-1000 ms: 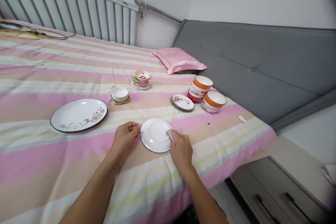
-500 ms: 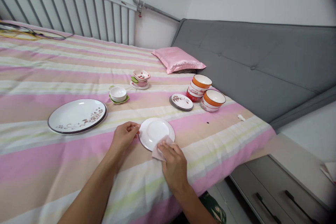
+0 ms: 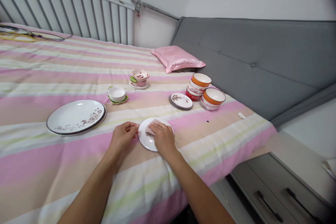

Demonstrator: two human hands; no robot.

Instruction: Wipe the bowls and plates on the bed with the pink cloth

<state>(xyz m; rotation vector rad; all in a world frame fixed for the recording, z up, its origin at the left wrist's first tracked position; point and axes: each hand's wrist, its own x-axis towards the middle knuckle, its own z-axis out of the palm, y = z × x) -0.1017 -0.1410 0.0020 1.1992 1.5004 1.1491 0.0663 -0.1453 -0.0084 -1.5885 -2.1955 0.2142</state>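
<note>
A small white plate (image 3: 145, 140) with a dark rim lies on the striped bedsheet in front of me. My left hand (image 3: 125, 133) pinches its left edge between thumb and fingers. Over the plate's upper middle, my right hand (image 3: 163, 136) presses a pale pink cloth (image 3: 151, 127) flat against the surface; the palm covers the plate's right part and some of the cloth. Left of my hands rests a large oval plate (image 3: 76, 115) with a brown flower pattern, apparently stacked on another. Beyond the small plate sits a stack of small flowered plates (image 3: 181, 100).
Orange-rimmed bowls (image 3: 214, 98) stand in two stacks at the right, near the grey headboard (image 3: 249, 52). Small white dishes (image 3: 117, 93) and square pink dishes (image 3: 140, 75) are farther back. A pink pillow (image 3: 178, 57) lies behind them; cables (image 3: 31, 34) are at far left.
My right hand has slid the cloth from the plate's lower right edge up and left onto its upper middle. My left hand keeps its hold on the plate's edge.
</note>
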